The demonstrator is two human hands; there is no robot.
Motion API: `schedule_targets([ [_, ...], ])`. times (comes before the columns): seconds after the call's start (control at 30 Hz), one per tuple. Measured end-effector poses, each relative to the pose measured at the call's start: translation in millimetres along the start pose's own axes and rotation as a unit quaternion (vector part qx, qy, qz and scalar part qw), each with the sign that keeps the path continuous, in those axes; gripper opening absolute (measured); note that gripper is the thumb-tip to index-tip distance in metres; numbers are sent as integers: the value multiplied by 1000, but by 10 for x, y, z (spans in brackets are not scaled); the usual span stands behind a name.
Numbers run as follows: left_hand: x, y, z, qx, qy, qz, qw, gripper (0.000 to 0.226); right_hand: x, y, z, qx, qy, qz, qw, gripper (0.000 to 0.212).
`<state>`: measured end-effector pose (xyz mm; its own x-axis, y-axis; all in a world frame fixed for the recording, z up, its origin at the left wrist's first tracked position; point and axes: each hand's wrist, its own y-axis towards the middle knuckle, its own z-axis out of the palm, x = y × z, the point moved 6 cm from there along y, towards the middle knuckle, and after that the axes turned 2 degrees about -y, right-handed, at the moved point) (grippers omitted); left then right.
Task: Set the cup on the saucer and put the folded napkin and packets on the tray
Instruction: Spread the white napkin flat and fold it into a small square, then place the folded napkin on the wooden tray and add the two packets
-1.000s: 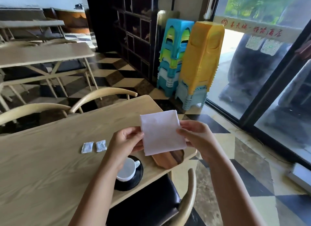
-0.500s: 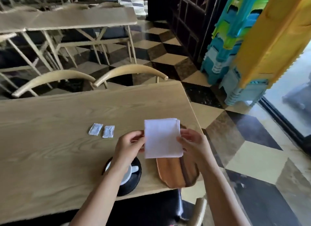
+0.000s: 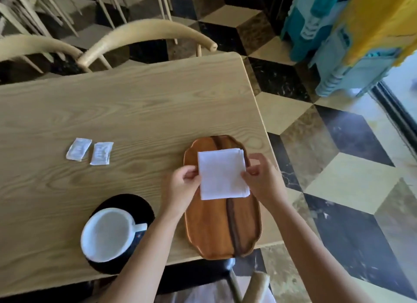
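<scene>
Both arms reach forward from the bottom edge. The left hand (image 3: 182, 185) pinches the left side of the napkin (image 3: 222, 174). The right hand (image 3: 262, 178) pinches its right side. The folded white napkin is flat over the far part of the tray (image 3: 222, 230), which sits under the hands. Left of the left arm, the cup (image 3: 106, 233) stands on the saucer (image 3: 126, 203). Farther left, two packets (image 3: 90, 151) lie side by side on the table (image 3: 135, 104).

White napkin (image 3: 222, 174), brown streaked tray (image 3: 222, 230), white cup (image 3: 106, 233) on black saucer (image 3: 126, 203), pale wood-grain table (image 3: 126, 104).
</scene>
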<state>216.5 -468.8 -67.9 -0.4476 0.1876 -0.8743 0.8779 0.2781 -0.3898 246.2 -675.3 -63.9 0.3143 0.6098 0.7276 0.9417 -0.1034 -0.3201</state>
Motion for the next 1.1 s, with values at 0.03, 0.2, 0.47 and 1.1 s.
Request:
schedule_targets([
  [0.03, 37, 4, 24, -11, 16, 15, 1000, 30, -26, 9, 28, 0, -12, -5, 1000, 35],
  [0.2, 69, -51, 84, -72, 105, 109, 986, 19, 0, -25, 125, -15, -38, -46, 998, 38],
  [0.47, 53, -250, 394, -15, 424, 301, 854, 64, 56, -194, 288, -70, -327, -254, 908, 58],
  [1.1, 224, -78, 398, 63, 523, 254, 811, 62, 19, -126, 530, -2, -392, -230, 891, 61],
])
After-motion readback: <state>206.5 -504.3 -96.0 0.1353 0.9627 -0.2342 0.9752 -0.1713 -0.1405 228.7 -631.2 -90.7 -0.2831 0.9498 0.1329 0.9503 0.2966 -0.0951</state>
